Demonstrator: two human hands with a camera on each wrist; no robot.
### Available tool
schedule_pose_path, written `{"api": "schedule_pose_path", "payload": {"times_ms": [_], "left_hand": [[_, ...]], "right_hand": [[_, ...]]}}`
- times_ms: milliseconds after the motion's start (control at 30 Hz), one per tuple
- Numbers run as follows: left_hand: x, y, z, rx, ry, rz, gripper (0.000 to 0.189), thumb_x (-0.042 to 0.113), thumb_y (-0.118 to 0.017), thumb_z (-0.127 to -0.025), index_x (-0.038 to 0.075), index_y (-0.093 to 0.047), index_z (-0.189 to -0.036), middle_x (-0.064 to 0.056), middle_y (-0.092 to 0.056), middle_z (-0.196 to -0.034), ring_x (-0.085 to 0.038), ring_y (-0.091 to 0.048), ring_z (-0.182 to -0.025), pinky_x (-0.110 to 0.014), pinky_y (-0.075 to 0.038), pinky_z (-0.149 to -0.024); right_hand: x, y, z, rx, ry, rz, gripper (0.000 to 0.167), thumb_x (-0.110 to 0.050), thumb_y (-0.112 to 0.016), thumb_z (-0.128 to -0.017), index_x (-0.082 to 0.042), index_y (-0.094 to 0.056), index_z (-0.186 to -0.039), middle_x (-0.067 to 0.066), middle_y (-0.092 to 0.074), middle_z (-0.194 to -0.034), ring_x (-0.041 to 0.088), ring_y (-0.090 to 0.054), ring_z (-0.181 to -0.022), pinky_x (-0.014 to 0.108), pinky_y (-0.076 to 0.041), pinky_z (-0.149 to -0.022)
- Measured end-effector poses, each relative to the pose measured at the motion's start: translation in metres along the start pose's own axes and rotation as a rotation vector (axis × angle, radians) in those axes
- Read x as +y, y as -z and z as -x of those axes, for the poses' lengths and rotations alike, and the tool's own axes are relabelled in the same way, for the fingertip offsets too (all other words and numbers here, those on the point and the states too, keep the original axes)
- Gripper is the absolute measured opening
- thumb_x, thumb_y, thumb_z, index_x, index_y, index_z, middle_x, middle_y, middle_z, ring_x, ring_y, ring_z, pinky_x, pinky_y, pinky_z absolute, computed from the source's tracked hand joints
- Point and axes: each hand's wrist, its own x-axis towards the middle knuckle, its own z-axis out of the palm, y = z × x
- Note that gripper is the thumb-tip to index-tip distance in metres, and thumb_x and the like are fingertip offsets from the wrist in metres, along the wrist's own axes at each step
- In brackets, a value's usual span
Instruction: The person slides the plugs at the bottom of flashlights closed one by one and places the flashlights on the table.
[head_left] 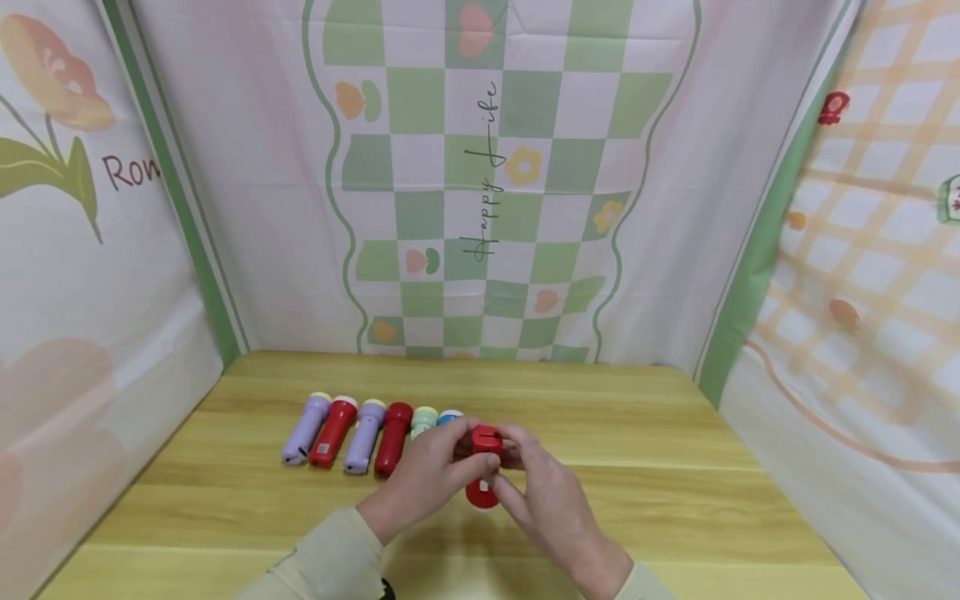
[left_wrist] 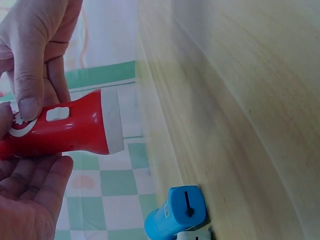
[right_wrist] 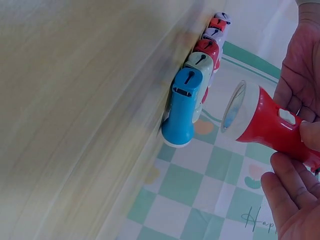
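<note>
Both hands hold a red flashlight (head_left: 483,492) above the table, its white-rimmed lens end pointing down and its slotted tail end up. My left hand (head_left: 423,475) grips it from the left, thumb across the near side. From the right, my right hand (head_left: 546,500) holds the same body with thumb and fingers. In the left wrist view the right thumb (left_wrist: 27,100) presses beside the white switch (left_wrist: 58,114), and the left fingers (left_wrist: 47,182) lie along the other side. The right wrist view shows the lens rim (right_wrist: 235,110) clear of the table.
A row of several flashlights lies left of the hands: a lilac one (head_left: 306,429), a red one (head_left: 333,431), another lilac (head_left: 365,437), a dark red (head_left: 393,437), a mint green (head_left: 423,419) and a blue one (right_wrist: 182,105). Printed curtains (head_left: 285,208) enclose the wooden table (head_left: 637,433).
</note>
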Motion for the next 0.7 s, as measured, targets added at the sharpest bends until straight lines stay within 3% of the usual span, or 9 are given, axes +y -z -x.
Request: {"api": "schedule_pose_path", "payload": {"times_ms": [300, 533, 700], "left_hand": [[0.0015, -0.0016, -0.0002, 0.048, -0.001, 0.015, 0.028, 0.041, -0.07, -0.1, 0.021, -0.069, -0.119, 0.013, -0.073, -0.101, -0.002, -0.07, -0.09, -0.022, -0.059, -0.082], [0.0037, -0.0024, 0.0009, 0.066, -0.002, 0.058, 0.027, 0.041, -0.072, -0.099, 0.022, -0.071, -0.119, 0.013, -0.073, -0.103, -0.003, -0.071, -0.092, -0.023, -0.059, -0.084], [0.0055, -0.0027, 0.0012, 0.09, -0.02, 0.034, 0.027, 0.038, -0.073, -0.098, 0.021, -0.071, -0.119, 0.012, -0.073, -0.104, -0.003, -0.07, -0.091, -0.022, -0.06, -0.083]], "right_hand": [[0.0016, -0.0003, -0.0001, 0.051, 0.091, 0.008, 0.061, -0.006, -0.087, -0.083, -0.006, -0.054, -0.134, 0.003, -0.075, -0.115, 0.012, -0.076, -0.092, 0.023, -0.061, -0.08], [0.0015, 0.0002, -0.0006, 0.045, 0.088, -0.01, 0.059, -0.006, -0.087, -0.084, -0.008, -0.054, -0.133, 0.001, -0.074, -0.116, 0.011, -0.076, -0.094, 0.021, -0.061, -0.082], [0.0024, 0.0001, -0.0003, 0.04, 0.084, -0.028, 0.058, -0.006, -0.086, -0.085, -0.009, -0.054, -0.133, 0.0, -0.073, -0.117, 0.011, -0.076, -0.095, 0.02, -0.06, -0.083]]}}
